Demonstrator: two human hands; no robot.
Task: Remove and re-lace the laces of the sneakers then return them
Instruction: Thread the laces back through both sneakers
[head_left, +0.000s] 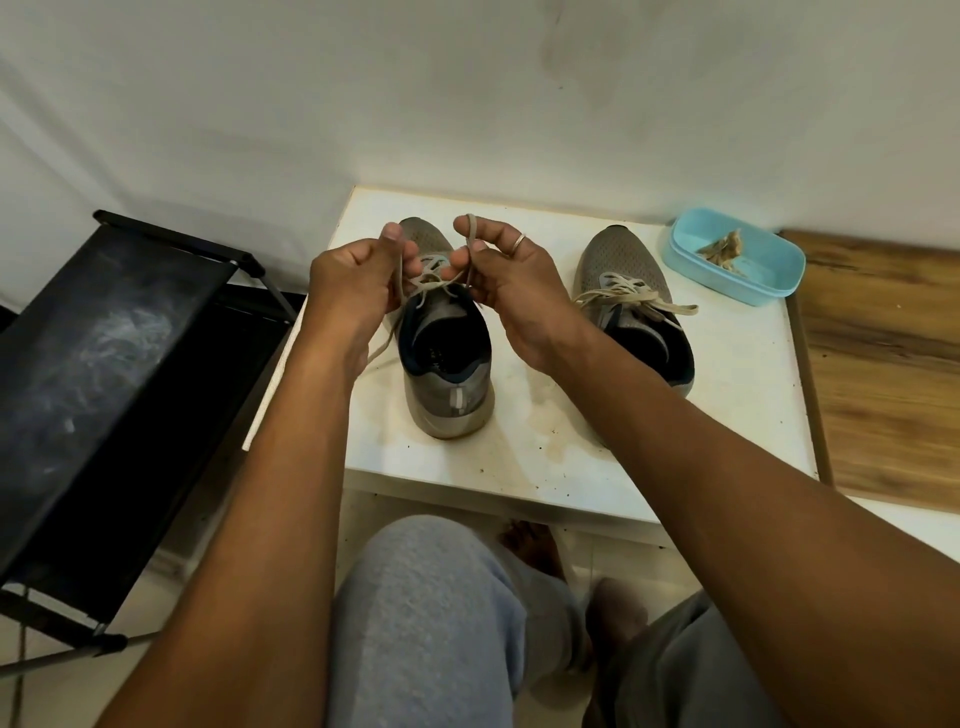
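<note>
head view: both hands working the lace at the top of the near sneaker.

the left hand (358, 270) pinches one end of the lace (434, 283) and the right hand (511, 270) grips a raised loop, over the left sneaker (447, 364) on the white table (727, 415). it looks laced and is being tied, judging by the crossings. the right sneaker (644, 312) stands beside it, grey mesh, laced with a loose bow. returning both to the black rack (104, 338) seems left.
</note>
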